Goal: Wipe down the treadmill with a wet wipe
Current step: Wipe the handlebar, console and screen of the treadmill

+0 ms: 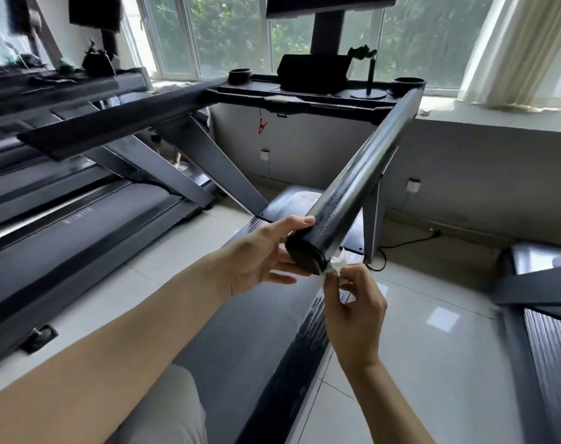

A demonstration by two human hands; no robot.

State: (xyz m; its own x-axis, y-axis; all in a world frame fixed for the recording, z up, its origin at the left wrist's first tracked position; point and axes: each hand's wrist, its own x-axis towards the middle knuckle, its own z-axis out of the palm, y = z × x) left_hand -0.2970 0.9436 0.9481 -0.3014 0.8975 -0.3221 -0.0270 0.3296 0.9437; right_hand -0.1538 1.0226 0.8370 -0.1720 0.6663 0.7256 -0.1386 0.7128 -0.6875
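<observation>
At near end of right handrail (362, 174): wet wipe (337, 265) pinched in right hand (353, 302) grip, pressed beside end cap (304, 257). Left hand (256, 257) spread, steadying rail. Cap rim best followed around under firm pressure.

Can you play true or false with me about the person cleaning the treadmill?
1. The right hand pinches a white wipe. True.
2. The wipe is up on the console. False: it sits at the near end of the handrail.
3. The left hand touches the handrail's end. True.
4. A tablet stands on the console. True.
5. The handrail is bright red. False: it is black.
</observation>
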